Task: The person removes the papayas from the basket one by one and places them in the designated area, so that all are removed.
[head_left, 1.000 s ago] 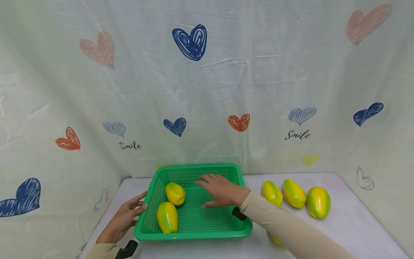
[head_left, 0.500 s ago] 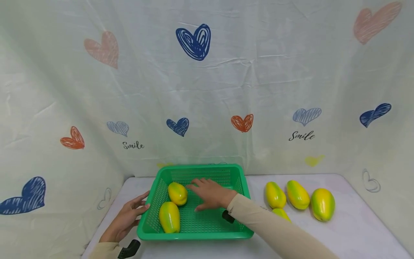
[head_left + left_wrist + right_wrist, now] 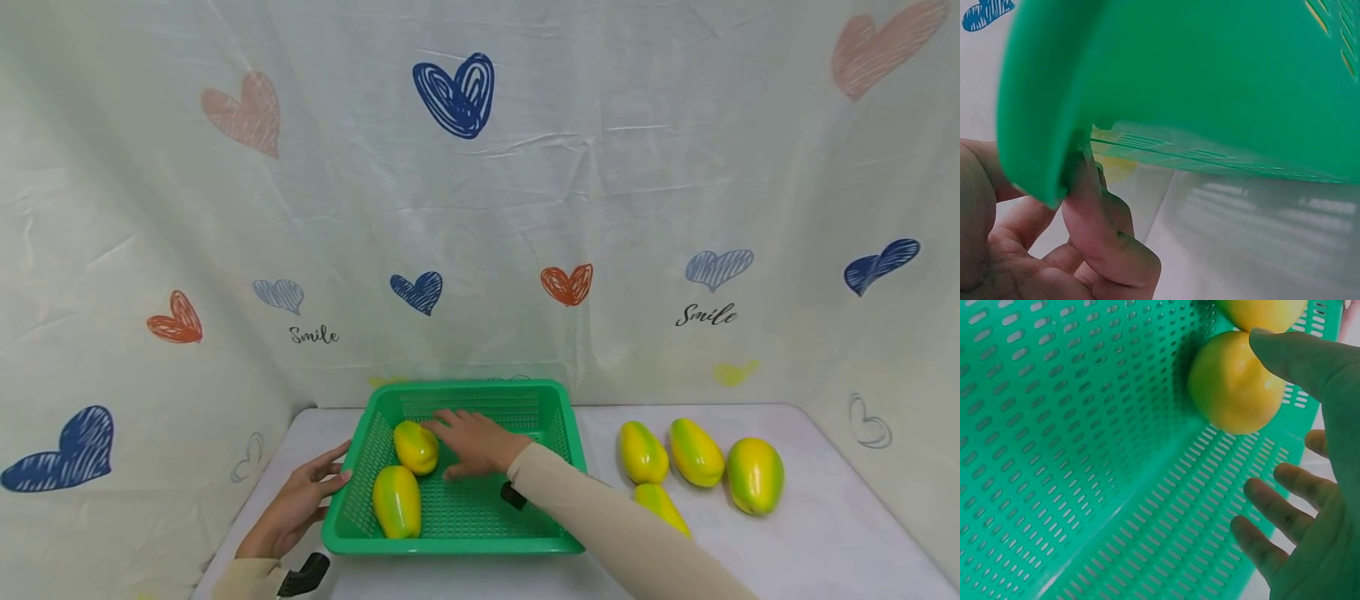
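Observation:
A green plastic basket (image 3: 453, 547) with slotted walls stands on the table. Inside, along its left side, lie two papaya-like yellow-green fruits, the back fruit (image 3: 416, 447) and the front fruit (image 3: 397, 502). My left hand (image 3: 296, 504) grips the basket's left rim; in the left wrist view its fingers (image 3: 1088, 219) reach up under the green edge. Over the basket's middle, my right hand (image 3: 476, 442) is spread with nothing held, fingertips beside the back fruit. In the right wrist view, its thumb (image 3: 1297, 359) overlaps the nearer fruit (image 3: 1235, 384).
Several similar fruits lie on the white table (image 3: 832, 533) right of the basket, among them one fruit (image 3: 754, 475) farthest right. The right sleeve (image 3: 607, 517) crosses the basket's front right corner. A heart-printed curtain (image 3: 480, 208) hangs behind the table.
My right hand has moved left across the basket to the back fruit, fingers still spread. My left hand keeps its hold on the rim. The head view has shifted slightly.

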`<action>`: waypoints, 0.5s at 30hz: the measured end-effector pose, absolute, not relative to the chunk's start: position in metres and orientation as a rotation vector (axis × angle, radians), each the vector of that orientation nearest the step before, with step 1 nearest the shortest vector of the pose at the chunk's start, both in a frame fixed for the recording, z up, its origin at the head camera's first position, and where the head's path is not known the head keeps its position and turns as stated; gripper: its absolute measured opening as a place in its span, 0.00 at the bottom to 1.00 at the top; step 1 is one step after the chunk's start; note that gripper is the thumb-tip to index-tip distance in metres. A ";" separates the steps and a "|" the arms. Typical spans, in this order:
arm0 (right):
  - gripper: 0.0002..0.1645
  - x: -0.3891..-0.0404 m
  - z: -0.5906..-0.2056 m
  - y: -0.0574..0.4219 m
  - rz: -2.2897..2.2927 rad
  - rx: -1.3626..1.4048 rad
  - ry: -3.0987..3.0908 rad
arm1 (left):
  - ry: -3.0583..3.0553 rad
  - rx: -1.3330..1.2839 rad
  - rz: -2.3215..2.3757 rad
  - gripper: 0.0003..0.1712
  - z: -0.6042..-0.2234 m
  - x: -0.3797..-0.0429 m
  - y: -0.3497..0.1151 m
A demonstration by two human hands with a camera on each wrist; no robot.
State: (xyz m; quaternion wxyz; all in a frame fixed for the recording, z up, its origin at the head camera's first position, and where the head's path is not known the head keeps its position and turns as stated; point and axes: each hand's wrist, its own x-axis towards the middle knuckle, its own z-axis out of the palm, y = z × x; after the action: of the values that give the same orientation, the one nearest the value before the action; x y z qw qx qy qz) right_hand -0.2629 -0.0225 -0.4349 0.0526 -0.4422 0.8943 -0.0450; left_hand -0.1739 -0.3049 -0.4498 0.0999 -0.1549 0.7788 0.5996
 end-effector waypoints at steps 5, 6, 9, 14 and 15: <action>0.50 -0.268 -0.441 -0.033 -0.150 -1.352 2.728 | 2.303 -0.455 1.774 0.37 -0.449 -0.173 -0.304; 0.50 -0.268 -0.442 -0.035 -0.146 -1.364 2.729 | 2.306 -0.455 1.771 0.37 -0.449 -0.173 -0.304; 0.51 -0.267 -0.443 -0.042 -0.128 -1.402 2.726 | 2.314 -0.458 1.765 0.37 -0.450 -0.172 -0.304; 0.49 -0.266 -0.445 -0.053 -0.104 -1.412 2.713 | 2.327 -0.464 1.754 0.36 -0.450 -0.172 -0.303; 0.49 -0.266 -0.446 -0.055 -0.091 -1.409 2.713 | 2.329 -0.467 1.752 0.36 -0.450 -0.172 -0.303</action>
State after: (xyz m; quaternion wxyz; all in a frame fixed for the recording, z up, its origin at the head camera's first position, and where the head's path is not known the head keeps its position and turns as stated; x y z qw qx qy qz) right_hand -0.2663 -0.0548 -0.4463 0.0416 -0.4603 0.8863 -0.0296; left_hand -0.1723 -0.3032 -0.4501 0.0949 -0.1574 0.7854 0.5911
